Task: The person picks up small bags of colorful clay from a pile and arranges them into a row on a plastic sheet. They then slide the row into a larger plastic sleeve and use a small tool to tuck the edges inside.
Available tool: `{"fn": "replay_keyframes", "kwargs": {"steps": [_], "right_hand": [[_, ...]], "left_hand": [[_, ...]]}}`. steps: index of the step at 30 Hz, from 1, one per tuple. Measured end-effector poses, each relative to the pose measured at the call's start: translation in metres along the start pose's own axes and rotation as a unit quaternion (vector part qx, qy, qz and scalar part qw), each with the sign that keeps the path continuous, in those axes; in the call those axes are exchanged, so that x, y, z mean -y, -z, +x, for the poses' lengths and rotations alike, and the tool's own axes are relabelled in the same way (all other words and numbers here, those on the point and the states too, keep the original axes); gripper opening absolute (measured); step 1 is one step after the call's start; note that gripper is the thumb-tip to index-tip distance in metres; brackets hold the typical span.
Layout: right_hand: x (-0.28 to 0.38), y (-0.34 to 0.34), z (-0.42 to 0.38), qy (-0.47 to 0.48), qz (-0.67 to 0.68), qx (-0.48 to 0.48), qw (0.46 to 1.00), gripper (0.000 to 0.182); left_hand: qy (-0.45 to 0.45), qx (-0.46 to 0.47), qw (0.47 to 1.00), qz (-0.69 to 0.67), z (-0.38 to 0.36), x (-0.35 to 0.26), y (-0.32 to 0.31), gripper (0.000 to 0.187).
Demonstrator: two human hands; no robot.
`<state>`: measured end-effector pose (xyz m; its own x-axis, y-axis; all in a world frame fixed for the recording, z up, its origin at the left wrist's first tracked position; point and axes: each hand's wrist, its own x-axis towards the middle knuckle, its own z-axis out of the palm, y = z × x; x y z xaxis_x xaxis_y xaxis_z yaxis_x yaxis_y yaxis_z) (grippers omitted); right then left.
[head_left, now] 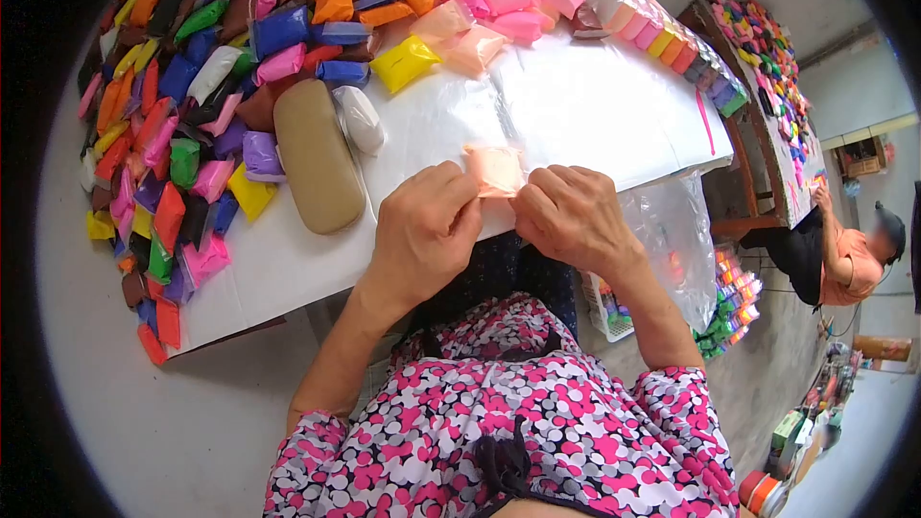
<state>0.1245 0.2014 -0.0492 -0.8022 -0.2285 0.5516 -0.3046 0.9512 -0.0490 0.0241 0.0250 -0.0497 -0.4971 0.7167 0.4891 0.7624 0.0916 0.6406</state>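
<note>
A small peach packet [496, 172] in clear wrap is stretched between my two hands over the table's front edge. My left hand [427, 221] pinches its left end with curled fingers, and my right hand [576, 216] pinches its right end the same way. Left of my hands lies a tan oblong case [318, 156], with a white wrapped packet [360, 120] against its upper right side. A yellow packet [406, 63] lies beyond them, at the edge of a large heap of coloured packets [283, 27].
A row of coloured packets [662, 45] runs along the table's right side, near a pink strip [705, 122]. Clear plastic bags [672, 230] hang below, above a white crate [614, 317]. Another person [849, 254] sits at a second table [743, 120] on the right.
</note>
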Motion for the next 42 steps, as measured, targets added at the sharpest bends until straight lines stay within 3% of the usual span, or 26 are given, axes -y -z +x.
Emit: {"fn": "replay_keyframes", "kwargs": {"steps": [2, 7, 16, 20, 26, 34, 42], "right_hand": [[-0.002, 0.000, 0.001, -0.010, 0.029, 0.012, 0.999, 0.017], [-0.008, 0.007, 0.004, -0.041, 0.117, 0.053, 0.991, 0.016], [-0.008, 0.002, 0.007, 0.022, -0.009, 0.007, 1.000, 0.023], [-0.007, 0.003, 0.005, 0.032, -0.018, 0.026, 0.999, 0.018], [-0.010, 0.004, 0.006, 0.017, 0.014, 0.030, 0.999, 0.016], [-0.013, -0.002, 0.002, -0.002, 0.082, 0.016, 0.996, 0.018], [-0.002, 0.003, -0.010, 0.041, -0.011, -0.060, 0.997, 0.021]], "left_hand": [[0.030, 0.000, 0.999, -0.041, 0.001, 0.000, 0.001, 0.005], [0.012, 0.003, 1.000, -0.018, 0.000, 0.002, 0.000, 0.006], [-0.044, 0.003, 0.998, 0.044, 0.000, -0.001, 0.000, 0.008], [-0.023, -0.012, 0.996, 0.080, 0.002, -0.009, 0.000, 0.011], [-0.074, 0.037, 0.988, 0.130, 0.006, 0.000, 0.000, 0.011], [-0.062, 0.018, 0.994, 0.089, 0.003, 0.003, -0.006, 0.012], [-0.102, -0.038, 0.994, 0.033, -0.002, -0.003, -0.007, 0.010]]}}
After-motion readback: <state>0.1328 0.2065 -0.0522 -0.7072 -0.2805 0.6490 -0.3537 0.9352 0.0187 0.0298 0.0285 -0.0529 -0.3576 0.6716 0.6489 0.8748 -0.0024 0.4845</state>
